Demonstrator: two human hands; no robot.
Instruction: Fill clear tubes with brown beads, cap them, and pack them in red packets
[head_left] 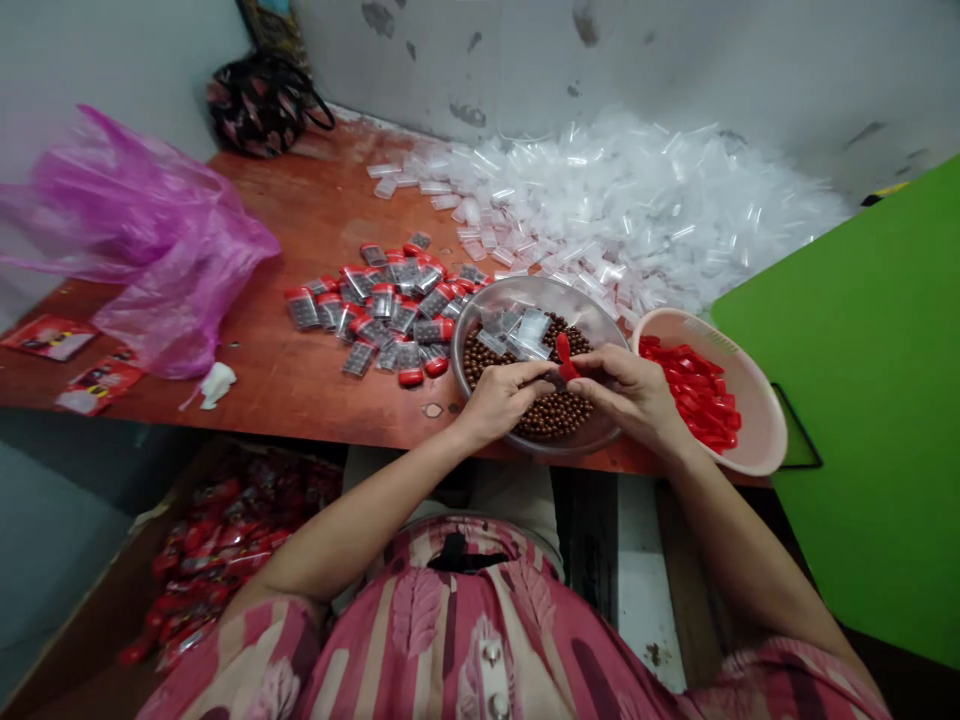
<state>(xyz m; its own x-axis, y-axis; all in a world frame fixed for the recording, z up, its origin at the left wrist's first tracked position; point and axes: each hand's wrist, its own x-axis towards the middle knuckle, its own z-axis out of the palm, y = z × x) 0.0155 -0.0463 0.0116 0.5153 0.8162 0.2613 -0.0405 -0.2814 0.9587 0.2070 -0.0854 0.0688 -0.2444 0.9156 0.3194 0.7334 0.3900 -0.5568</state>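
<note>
My right hand and my left hand meet over a clear glass bowl, both pinching a small red plastic capsule. The bowl holds many brown beads and several small clear bags. To my right stands a pale pink basin filled with red capsules. Left of the bowl lie many small packets of dark beads with red caps. Behind them spreads a large heap of clear plastic sleeves.
A crumpled magenta plastic bag and red printed cards lie on the wooden table. A dark patterned bag sits against the wall. A green board stands at right. A box of red packets sits below the table.
</note>
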